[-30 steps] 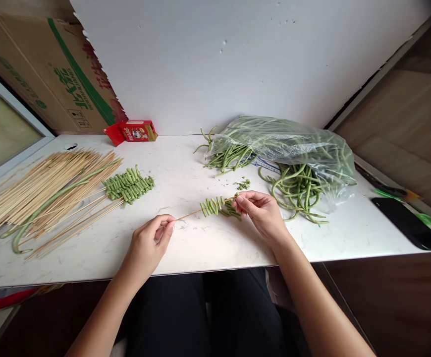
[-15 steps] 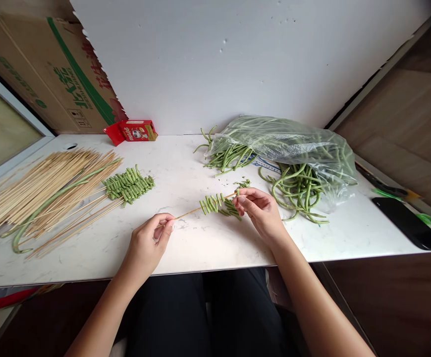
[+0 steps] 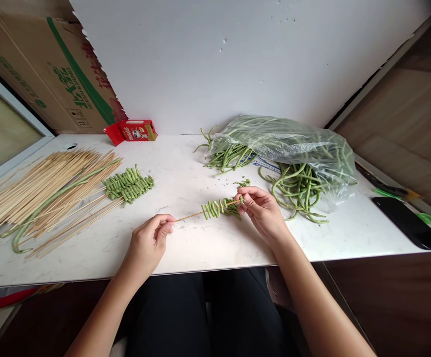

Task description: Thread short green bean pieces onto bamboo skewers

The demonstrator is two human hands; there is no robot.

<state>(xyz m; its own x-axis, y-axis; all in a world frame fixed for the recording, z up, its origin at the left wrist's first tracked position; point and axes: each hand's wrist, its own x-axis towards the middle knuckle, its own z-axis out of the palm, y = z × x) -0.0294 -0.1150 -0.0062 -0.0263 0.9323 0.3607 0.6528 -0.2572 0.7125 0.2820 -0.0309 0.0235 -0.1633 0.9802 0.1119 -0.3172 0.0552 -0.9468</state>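
My left hand [image 3: 150, 238] pinches the bare end of a bamboo skewer [image 3: 188, 217] just above the white counter. Several short green bean pieces [image 3: 213, 208] are threaded crosswise along its far half. At the tip, my right hand [image 3: 263, 210] is closed, thumb and fingers pinching one more bean piece [image 3: 241, 200]. Partly hidden behind the skewer and right hand lies a pile of cut bean pieces [image 3: 232, 209]. To the left, skewers packed with bean pieces [image 3: 129, 185] lie side by side.
Loose bamboo skewers [image 3: 57, 183] cover the counter's left side, with long beans [image 3: 26, 230] across them. A plastic bag [image 3: 293, 136] of long beans stands back right, beans [image 3: 300, 191] spilling out. A red box [image 3: 139, 131], a cardboard box [image 3: 48, 74] and a black phone [image 3: 410, 223] are around.
My right hand and the bean piece at the tip have shifted slightly down and right. The skewer's far end sits a little lower, and its threaded pieces moved with it.
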